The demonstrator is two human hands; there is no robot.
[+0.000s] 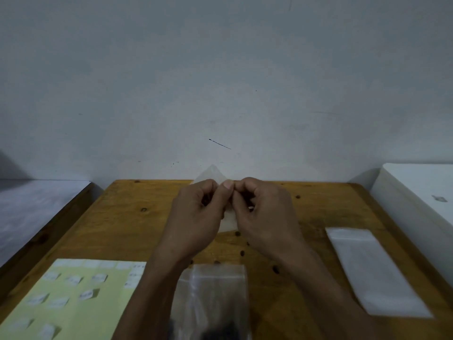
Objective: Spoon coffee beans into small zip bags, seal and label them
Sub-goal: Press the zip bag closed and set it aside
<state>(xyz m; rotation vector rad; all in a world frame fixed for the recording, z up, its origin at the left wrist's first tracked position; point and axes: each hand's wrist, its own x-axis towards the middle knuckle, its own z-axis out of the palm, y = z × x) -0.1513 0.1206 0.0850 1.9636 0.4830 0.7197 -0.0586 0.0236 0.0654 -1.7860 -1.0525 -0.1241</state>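
Observation:
Above the middle of the wooden table (pixel 127 224), my left hand (pixel 196 217) and my right hand (pixel 264 217) meet thumb to thumb and pinch a small clear zip bag (pixel 210 175). Its corner pokes up behind my fingers and another part hangs below them. A larger clear zip bag (pixel 215 298) lies near the front edge between my forearms, with dark coffee beans at its bottom end. At the front left lies a pale yellow sheet (pixel 73 300) with several small white labels. No spoon is in view.
A stack of empty clear bags (pixel 375 271) lies at the right of the table. A white box (pixel 421 192) stands beyond the right edge. A grey surface (pixel 31 212) adjoins on the left. A few loose beans (pixel 242 253) lie near my wrists. A bare wall rises behind.

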